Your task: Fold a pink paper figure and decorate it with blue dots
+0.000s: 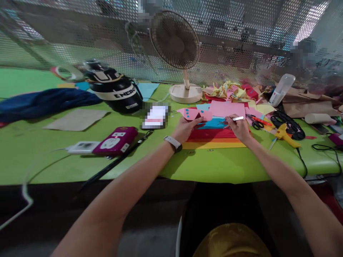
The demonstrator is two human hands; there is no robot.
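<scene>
My left hand [185, 129], with a watch at the wrist, is closed on a pink paper cutout [206, 115] with small blue spots and a dark red triangle. A slim white pen-like tool [238, 118] rests in my right hand [240, 129], whose fingers are pinched; its tip is too small to make out. Under both hands lie stacked coloured paper sheets: blue [213, 123], red [214, 134] and yellow-orange [214, 143]. Just beyond them is a pink sheet [227, 108]. Black-handled scissors [257, 124] lie to the right of my right hand.
A yellow glue gun [286, 136] with its cord and a black coil [292, 125] lie right. Paper scraps [232, 91] and a fan [185, 93] stand behind. Leftward are a phone [155, 117], a purple power strip [115, 141] and a black jug [115, 91].
</scene>
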